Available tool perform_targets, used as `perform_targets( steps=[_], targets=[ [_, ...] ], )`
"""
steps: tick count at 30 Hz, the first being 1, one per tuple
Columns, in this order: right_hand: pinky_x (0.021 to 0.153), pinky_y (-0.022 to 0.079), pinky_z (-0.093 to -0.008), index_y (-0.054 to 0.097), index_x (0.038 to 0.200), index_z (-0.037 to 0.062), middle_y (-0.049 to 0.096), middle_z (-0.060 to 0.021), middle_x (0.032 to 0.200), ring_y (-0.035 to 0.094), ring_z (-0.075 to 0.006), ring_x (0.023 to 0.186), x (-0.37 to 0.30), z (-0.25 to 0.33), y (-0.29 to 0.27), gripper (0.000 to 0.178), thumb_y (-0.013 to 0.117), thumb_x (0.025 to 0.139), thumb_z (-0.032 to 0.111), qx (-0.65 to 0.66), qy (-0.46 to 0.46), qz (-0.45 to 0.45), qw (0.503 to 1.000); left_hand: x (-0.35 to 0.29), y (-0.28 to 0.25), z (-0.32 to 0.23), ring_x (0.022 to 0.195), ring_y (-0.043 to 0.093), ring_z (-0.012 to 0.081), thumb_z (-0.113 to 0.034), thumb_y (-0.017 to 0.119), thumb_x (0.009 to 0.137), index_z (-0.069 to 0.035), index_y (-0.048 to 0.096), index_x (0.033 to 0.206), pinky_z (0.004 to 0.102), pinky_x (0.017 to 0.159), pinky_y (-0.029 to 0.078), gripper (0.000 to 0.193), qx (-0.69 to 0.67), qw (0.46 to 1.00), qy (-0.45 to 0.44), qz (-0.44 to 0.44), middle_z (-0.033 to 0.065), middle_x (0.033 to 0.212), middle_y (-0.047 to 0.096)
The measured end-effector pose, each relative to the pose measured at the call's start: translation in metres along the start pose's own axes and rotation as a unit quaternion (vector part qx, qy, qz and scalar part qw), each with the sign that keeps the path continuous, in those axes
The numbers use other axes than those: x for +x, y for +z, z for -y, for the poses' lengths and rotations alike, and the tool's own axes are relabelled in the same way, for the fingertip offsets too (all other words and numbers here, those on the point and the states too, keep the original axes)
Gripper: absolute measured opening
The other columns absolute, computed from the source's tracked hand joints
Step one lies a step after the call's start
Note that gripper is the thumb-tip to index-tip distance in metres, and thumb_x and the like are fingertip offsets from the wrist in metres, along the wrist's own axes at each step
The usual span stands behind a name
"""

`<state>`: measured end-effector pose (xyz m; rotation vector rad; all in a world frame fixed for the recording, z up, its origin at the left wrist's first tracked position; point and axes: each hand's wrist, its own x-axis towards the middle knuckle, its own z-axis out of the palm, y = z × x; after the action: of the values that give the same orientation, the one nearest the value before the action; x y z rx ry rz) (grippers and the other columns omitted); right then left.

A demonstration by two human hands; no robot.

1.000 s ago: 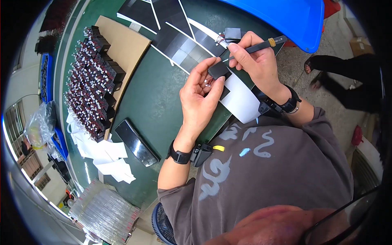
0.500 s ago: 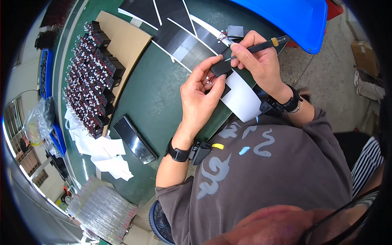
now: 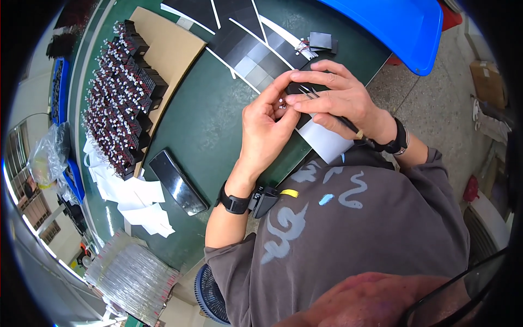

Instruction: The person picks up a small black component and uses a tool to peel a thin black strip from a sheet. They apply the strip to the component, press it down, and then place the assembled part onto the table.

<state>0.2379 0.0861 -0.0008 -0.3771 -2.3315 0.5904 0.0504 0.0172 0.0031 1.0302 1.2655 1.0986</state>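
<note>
My left hand (image 3: 265, 122) grips a small flat black part (image 3: 296, 89) by its edges, between thumb and fingers. Thin wires with tiny white connectors (image 3: 281, 102) stick out of it near the left palm. Over the part lies my right hand (image 3: 348, 98), its fingertips pressing on it and meeting the left fingertips. A pair of dark tweezers (image 3: 351, 125) is tucked in the right hand, pale tips poking out between the fingers. Much of the part is hidden under the right fingers. Beneath the hands is a white sheet (image 3: 325, 140).
Sheets of black and grey squares (image 3: 231, 49) lie beyond my hands. Similar wired pieces (image 3: 320, 40) sit far right, near a blue bin (image 3: 406, 32). On the left, many black wired parts (image 3: 122, 103) crowd a cardboard (image 3: 169, 46), with a phone (image 3: 178, 182) and white papers (image 3: 141, 199) nearer.
My right hand has turned over and come left onto the black part. The tweezers have swung down into the palm, their handle now pointing toward me.
</note>
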Motion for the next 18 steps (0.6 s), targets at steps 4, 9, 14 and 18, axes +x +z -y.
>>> perform_targets(
  steps=[4,9,14,18],
  targets=[
    [0.096,0.047,-0.0445,0.068,0.109,0.0070,0.071,-0.0086,0.110,0.062,-0.0294,0.111,-0.005,-0.006,-0.009,0.019,0.057,0.093,0.013,0.055,0.023,-0.009,0.998,0.004,-0.002,0.000,0.088,0.059,0.0036,0.007,0.057,0.090,0.000,0.052,0.134,0.0191,0.078,0.051,0.046,-0.014,1.000,-0.005,0.023,0.0041,0.114,0.063],
    [0.095,0.047,-0.0434,0.067,0.108,0.0049,0.071,-0.0129,0.111,0.063,-0.0313,0.111,-0.012,-0.010,-0.013,0.018,0.056,0.093,0.008,0.071,0.089,-0.075,0.991,0.007,-0.004,-0.006,0.106,0.061,0.0111,0.009,0.056,0.090,0.001,0.044,0.139,0.0242,0.091,0.053,0.052,-0.091,0.995,-0.007,0.030,0.0122,0.133,0.056],
    [0.090,0.051,-0.0380,0.064,0.109,0.0024,0.070,-0.0159,0.112,0.065,-0.0296,0.105,-0.003,-0.011,-0.005,0.020,0.059,0.090,0.001,-0.003,0.039,-0.028,0.999,0.006,-0.002,-0.004,0.113,0.060,0.0152,0.010,0.055,0.090,0.000,0.039,0.142,0.0264,0.094,0.052,0.056,-0.072,0.996,0.016,0.047,0.0149,0.134,0.055],
    [0.083,0.053,-0.0342,0.062,0.108,0.0016,0.069,-0.0158,0.112,0.067,-0.0277,0.098,-0.002,-0.012,-0.006,0.025,0.065,0.084,-0.005,0.047,0.110,-0.081,0.990,0.007,-0.001,-0.005,0.112,0.061,0.0165,0.010,0.054,0.090,-0.001,0.034,0.145,0.0284,0.095,0.053,0.059,-0.120,0.992,0.011,0.038,0.0176,0.134,0.054]
  ],
)
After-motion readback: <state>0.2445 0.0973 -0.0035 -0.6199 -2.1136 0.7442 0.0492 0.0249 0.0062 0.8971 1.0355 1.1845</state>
